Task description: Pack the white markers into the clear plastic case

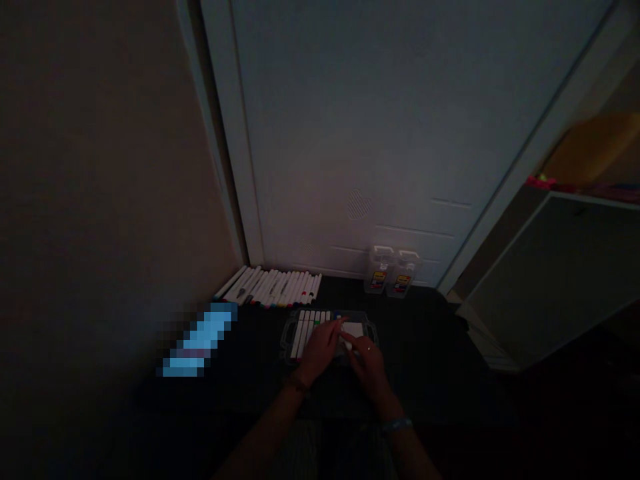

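Observation:
A clear plastic case [283, 348] lies open on the dark table in front of me. White markers [301, 331] lie side by side in its left part, one with a green band. In its right part are a white rectangular piece [355, 329] and something blue, partly covered by my hands. My left hand [321, 345] and my right hand [369, 363] meet over the case. Both are closed, fingertips together around a white marker [347, 345], mostly hidden by the fingers.
A row of loose white markers [280, 288] lies at the back left of the dark table [425, 373]. Two clear cases with labels [379, 270] stand upright at the back right, by a pale door [400, 133]. A pixelated bright screen [203, 340] is at left.

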Available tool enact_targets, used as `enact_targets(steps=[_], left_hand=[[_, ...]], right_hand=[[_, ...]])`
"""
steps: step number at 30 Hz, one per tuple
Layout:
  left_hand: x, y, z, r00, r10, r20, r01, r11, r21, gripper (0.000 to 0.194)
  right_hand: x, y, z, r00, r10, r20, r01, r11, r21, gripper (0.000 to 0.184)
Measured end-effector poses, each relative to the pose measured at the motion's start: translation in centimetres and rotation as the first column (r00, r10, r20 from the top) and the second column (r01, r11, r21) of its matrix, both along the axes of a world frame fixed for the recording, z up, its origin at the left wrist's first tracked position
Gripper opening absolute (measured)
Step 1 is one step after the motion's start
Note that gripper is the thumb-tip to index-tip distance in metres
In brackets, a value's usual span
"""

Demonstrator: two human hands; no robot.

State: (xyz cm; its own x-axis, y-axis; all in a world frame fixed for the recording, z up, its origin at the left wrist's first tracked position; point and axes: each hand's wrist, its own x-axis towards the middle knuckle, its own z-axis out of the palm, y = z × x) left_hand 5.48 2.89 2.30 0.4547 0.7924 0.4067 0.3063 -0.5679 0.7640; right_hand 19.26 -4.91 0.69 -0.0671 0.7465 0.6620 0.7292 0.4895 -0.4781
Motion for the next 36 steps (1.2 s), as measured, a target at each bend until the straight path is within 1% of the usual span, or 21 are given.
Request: enact_targets(steps=[3, 5, 8, 12, 17, 20, 23, 26, 29, 33, 36], left_hand=[[0.1, -0.2, -0.2, 0.994, -0.032, -0.107, 0.036, 0.999, 0.041, 0.034], [0.2, -0.3, -0.1, 0.990, -0.047, -0.133, 0.053, 0.998, 0.040, 0.033], [0.2, -0.4, 0.1, 0.990, -0.061, -0.128, 0.065, 0.998, 0.026, 0.033], [0.2, -0.4, 0.2, 0.991, -0.089, -0.096, 0.090, 0.996, 0.003, 0.032], [0.2, -0.5, 0.2, 0.993, -0.092, -0.078, 0.091, 0.996, -0.017, 0.032], [0.1, -0.4, 0.2, 0.994, -0.101, -0.044, 0.099, 0.994, -0.047, 0.032], [-0.1, -0.4, 0.4, 0.993, -0.109, 0.047, 0.113, 0.989, -0.093, 0.033], [-0.3, -0.2, 0.7, 0.985, -0.088, 0.145, 0.107, 0.986, -0.130, 0.035], [-0.3, 0.0, 0.8, 0.980, -0.061, 0.187, 0.092, 0.983, -0.159, 0.036], [-0.3, 0.4, 0.6, 0.971, -0.029, 0.235, 0.080, 0.974, -0.210, 0.038], [-0.4, 0.6, 0.5, 0.964, -0.050, 0.262, 0.115, 0.964, -0.241, 0.040]], right_hand=[[0.1, 0.1, -0.2, 0.996, -0.060, -0.062, 0.060, 0.998, -0.004, 0.034], [0.2, 0.2, -0.3, 0.991, -0.090, -0.095, 0.090, 0.996, -0.004, 0.032], [0.4, 0.4, -0.4, 0.988, -0.105, -0.114, 0.103, 0.994, -0.023, 0.031], [0.4, 0.4, -0.3, 0.987, -0.083, -0.138, 0.079, 0.996, -0.035, 0.030], [0.2, 0.2, 0.1, 0.984, -0.077, -0.161, 0.068, 0.996, -0.059, 0.029], [0.1, 0.1, 0.5, 0.986, -0.067, -0.155, 0.059, 0.997, -0.050, 0.029], [0.0, 0.0, 0.9, 0.995, -0.015, -0.094, 0.012, 0.999, -0.033, 0.033], [-0.2, -0.1, 1.2, 0.999, 0.033, -0.020, -0.033, 0.999, -0.033, 0.040], [-0.5, -0.2, 1.4, 0.999, 0.035, -0.002, -0.035, 0.999, -0.038, 0.041], [-0.6, -0.2, 1.1, 0.999, 0.042, -0.020, -0.043, 0.998, -0.036, 0.038], [-0.4, -0.1, 0.6, 0.998, 0.047, -0.036, -0.048, 0.999, -0.016, 0.034]])
